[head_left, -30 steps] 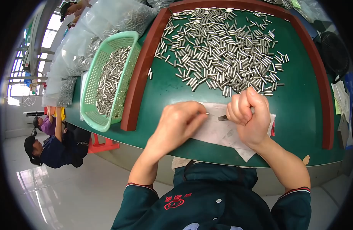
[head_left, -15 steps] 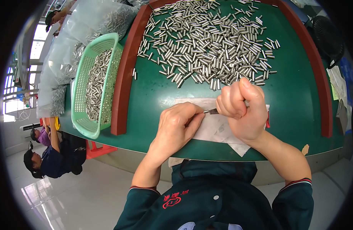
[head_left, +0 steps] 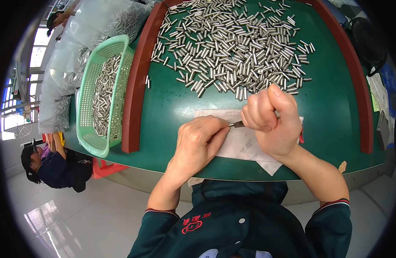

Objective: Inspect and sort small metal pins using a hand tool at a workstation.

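Observation:
Over a pale, stained cloth point(head_left: 232, 146), my left hand point(head_left: 196, 139) is closed, its thumb and forefinger pinching a small bright metal piece that is mostly hidden. My right hand point(head_left: 271, 122) is wrapped in a fist around a tool with a dark, narrow metal end point(head_left: 237, 124). That end points left and meets the left fingertips. The rest of the tool is covered by the fist, so its kind does not show. Beyond both hands spreads a large heap of short silvery metal pins point(head_left: 236, 51) on the green tabletop point(head_left: 331, 112).
Dark red rails point(head_left: 135, 90) border the work surface. Outside the left one stands a light green perforated basket point(head_left: 104, 148) with more pins, beside clear bags point(head_left: 60, 86) of metal parts. A black fan point(head_left: 368, 41) is at the right. A co-worker point(head_left: 54, 167) sits at far left.
My hands keep the same grip and almost the same place. The basket and left rail appear slightly farther left in the picture. The co-worker at far left has shifted posture.

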The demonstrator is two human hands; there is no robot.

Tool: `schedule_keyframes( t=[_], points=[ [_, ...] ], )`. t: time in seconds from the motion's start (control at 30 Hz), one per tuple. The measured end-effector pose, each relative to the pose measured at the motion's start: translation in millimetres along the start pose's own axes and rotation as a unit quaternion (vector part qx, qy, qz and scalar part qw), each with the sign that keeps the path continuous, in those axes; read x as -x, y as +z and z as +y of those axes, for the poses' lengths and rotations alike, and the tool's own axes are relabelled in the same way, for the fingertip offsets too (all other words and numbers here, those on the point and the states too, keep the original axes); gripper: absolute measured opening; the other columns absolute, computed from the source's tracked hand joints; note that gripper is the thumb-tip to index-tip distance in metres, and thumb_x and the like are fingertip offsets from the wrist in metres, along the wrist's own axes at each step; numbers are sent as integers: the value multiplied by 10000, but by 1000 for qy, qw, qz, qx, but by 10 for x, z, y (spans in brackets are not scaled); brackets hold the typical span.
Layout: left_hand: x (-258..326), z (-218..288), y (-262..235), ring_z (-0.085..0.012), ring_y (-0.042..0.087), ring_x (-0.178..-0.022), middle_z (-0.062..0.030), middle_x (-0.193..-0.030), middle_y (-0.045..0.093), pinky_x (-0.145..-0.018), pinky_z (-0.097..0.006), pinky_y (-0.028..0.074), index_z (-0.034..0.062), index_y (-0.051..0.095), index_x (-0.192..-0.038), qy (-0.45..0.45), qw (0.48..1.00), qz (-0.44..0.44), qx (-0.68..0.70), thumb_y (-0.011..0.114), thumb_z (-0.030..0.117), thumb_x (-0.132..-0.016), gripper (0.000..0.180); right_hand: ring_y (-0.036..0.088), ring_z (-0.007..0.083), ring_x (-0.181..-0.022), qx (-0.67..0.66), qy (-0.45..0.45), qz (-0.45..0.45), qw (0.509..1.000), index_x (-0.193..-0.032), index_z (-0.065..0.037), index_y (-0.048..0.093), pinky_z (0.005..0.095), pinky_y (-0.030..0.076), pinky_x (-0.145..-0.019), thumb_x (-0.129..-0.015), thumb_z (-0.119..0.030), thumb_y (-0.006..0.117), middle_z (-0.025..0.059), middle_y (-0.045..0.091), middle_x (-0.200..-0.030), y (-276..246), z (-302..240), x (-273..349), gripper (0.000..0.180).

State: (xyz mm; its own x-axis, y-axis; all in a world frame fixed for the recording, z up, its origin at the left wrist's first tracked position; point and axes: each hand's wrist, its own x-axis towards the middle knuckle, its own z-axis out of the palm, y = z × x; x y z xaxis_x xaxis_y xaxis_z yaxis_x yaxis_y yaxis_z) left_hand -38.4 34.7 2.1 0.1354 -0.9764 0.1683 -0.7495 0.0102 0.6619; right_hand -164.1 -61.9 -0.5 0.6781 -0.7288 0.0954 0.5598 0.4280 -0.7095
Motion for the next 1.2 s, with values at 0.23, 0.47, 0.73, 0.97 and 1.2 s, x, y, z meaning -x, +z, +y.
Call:
schedule_keyframes(
  t=[0.23,0.47,0.73,0.97,1.2],
  points=[
    [-9,-24,11,-283,537,-555,-112,-602,541,-497,-347,419,8,557,-669,-15,1000,-2,25,614,8,-655,58,178,84,-383,34,-15,-11,999,-486,-98,262,247,175,-395,-896,-207,275,-14,245,-422,33,19,25,425],
    [-19,-35,4,-292,531,-542,-114,-588,536,-484,-353,413,7,561,-667,-18,999,-11,32,618,8,-644,61,247,82,-436,97,-40,-14,994,-496,-47,295,243,205,-416,-877,-166,370,-13,295,-455,92,36,78,406],
    [38,6,3,-125,460,-467,-58,-561,516,-455,-242,375,3,563,-688,-90,994,4,64,624,6,-695,61,245,77,-439,81,-27,-12,996,-492,-47,278,241,211,-423,-869,-161,353,-3,295,-459,37,50,88,401],
    [34,-284,-145,-45,292,-519,-42,-749,503,-480,-178,268,48,488,-819,-213,660,-13,721,514,105,-837,66,237,78,-416,16,1,12,1000,-471,-72,273,234,201,-404,-881,-164,330,-4,284,-438,25,0,58,424],
    [30,-293,-179,-41,316,-514,-59,-769,547,-470,-172,267,8,515,-1022,-228,664,-11,712,490,107,-846,204,221,81,-410,13,-2,14,1000,-486,-83,269,234,195,-400,-886,-196,318,2,282,-423,31,5,28,419]
  ],
)
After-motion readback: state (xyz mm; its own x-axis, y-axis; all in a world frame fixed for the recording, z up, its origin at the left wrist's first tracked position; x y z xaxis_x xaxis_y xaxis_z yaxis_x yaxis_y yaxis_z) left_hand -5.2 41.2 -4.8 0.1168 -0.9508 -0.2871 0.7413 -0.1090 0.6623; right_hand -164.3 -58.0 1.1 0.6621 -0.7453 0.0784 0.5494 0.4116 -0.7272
